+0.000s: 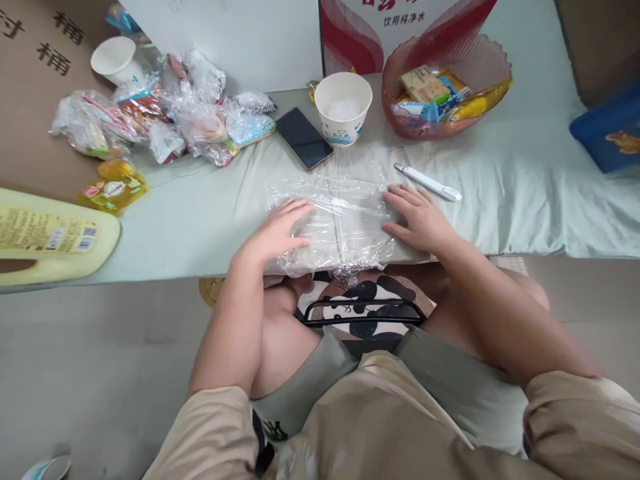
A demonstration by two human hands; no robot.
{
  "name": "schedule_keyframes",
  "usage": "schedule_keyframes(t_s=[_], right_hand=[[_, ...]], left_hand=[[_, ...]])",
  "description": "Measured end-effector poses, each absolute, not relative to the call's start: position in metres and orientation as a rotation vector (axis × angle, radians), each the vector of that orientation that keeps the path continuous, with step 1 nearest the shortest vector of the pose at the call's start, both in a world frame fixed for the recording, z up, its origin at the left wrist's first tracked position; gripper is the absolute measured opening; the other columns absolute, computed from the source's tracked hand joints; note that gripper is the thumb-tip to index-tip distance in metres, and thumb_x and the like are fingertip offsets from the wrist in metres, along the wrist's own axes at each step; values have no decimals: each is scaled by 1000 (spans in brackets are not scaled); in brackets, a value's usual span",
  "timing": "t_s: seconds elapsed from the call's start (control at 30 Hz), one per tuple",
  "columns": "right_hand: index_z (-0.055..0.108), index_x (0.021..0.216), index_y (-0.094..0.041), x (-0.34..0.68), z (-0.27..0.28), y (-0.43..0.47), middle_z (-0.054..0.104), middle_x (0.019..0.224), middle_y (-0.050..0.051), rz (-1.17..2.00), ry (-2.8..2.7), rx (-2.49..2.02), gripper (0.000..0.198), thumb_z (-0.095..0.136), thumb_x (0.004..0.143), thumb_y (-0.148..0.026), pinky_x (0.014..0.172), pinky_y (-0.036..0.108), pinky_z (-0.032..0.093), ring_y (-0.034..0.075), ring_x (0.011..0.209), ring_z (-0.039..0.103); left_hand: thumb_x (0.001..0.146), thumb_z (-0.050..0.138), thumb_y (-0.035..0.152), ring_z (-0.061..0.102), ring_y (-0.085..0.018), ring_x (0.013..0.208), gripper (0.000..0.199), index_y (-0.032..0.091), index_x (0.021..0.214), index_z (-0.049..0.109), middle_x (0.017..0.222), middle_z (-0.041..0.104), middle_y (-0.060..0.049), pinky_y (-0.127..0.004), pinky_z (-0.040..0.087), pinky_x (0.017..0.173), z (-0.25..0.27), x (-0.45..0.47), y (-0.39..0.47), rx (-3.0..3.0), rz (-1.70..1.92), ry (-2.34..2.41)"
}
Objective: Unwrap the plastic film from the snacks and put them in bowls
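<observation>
A crinkled sheet of clear plastic film [345, 220] lies on the cloth-covered table, part of it hanging over the front edge. My left hand [280, 230] rests at the film's left side, fingers stretched out and thumb apart. At its right side lies my right hand [417, 217], also spread with the palm down. Neither hand grips anything that I can see. Just beyond my right hand is a white utility knife [428, 182]. A paper cup [343, 110] with something white inside stands behind the film, beside a dark smartphone [304, 138].
A pink ribbed bowl [400, 120] holds wrapped snacks at the back right. Several plastic-wrapped items [195, 120] are heaped at the left, near another paper cup [115, 60]. A pale yellow jug [60, 233] lies at the left edge; a blue container [610, 130] is far right.
</observation>
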State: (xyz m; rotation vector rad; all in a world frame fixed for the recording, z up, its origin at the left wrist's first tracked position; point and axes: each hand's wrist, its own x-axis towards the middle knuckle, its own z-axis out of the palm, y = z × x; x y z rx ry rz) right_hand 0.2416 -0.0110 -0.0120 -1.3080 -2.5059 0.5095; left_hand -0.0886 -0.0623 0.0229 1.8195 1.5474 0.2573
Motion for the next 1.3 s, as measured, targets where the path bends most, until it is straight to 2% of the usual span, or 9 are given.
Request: schedule_keyframes(t_s=[0.13, 0.27, 0.4, 0.57, 0.77, 0.9, 1.03, 1.17, 1.3], right_hand=[[74, 110, -26, 247, -17, -6, 66, 139, 10, 525, -2450, -1235, 28, 56, 94, -39, 114, 63, 42, 38, 137, 54], [67, 81, -25, 244, -1, -11, 69, 126, 12, 490, -2253, -1210, 22, 56, 93, -40, 108, 59, 48, 34, 122, 64], [55, 79, -25, 242, 18, -22, 71, 120, 10, 745, -1958, -1085, 34, 51, 96, -55, 105, 58, 51, 33, 124, 64], [55, 104, -28, 249, 12, -12, 66, 66, -1, 1259, -1651, -1221, 36, 52, 95, -63, 59, 38, 59, 20, 57, 67], [67, 103, -25, 255, 28, 7, 74, 107, 9, 748, -1827, -1301, 37, 51, 96, -58, 95, 48, 56, 27, 103, 71], [60, 128, -23, 227, 37, 8, 68, 131, 13, 981, -2147, -925, 56, 69, 83, -57, 105, 48, 51, 30, 122, 64], [63, 112, -19, 200, 36, 8, 73, 97, 7, 1461, -2377, -757, 40, 71, 81, -43, 74, 32, 52, 19, 83, 66], [55, 81, -19, 203, 41, 5, 49, 64, -6, 1873, -2198, -645, 21, 65, 87, -36, 55, 23, 36, 8, 58, 42], [48, 77, -21, 206, 38, 4, 47, 66, -6, 1951, -1907, -754, 25, 67, 84, -34, 53, 23, 33, 7, 58, 40]], left_hand=[[76, 76, 21, 38, -28, 153, 58, 26, 133, 66, 161, 47, -7, -47, 27, 127, 23, -107, -66, 1782, 371, 1575], [77, 72, 20, 59, -27, 132, 17, 23, 93, 78, 133, 69, -7, -44, 40, 120, 32, -107, -71, 1696, 682, 1764], [74, 75, 17, 72, -24, 99, 3, 19, 75, 73, 90, 76, -8, -36, 57, 95, 48, -98, -77, 1246, 1011, 1651], [73, 77, 16, 61, -14, 53, 11, 17, 74, 66, 60, 62, -1, -25, 52, 55, 48, -87, -58, 907, 1074, 1575], [78, 75, 21, 62, -13, 61, 11, 20, 78, 64, 62, 64, 0, -19, 47, 57, 39, -70, -35, 1199, 985, 1499], [78, 74, 22, 61, -13, 49, 13, 22, 83, 62, 59, 61, 0, -18, 37, 42, 42, -50, -40, 1049, 868, 1263], [74, 78, 22, 52, -11, 38, 21, 22, 80, 57, 53, 53, 5, -18, 33, 36, 47, -44, -33, 890, 859, 1123], [71, 80, 25, 49, -9, 38, 30, 23, 88, 55, 53, 50, 8, -19, 38, 39, 43, -58, -15, 856, 1062, 1048], [75, 70, 32, 71, -16, 82, 33, 25, 104, 57, 93, 72, -1, -27, 55, 69, 34, -62, -3, 648, 1450, 1030]])
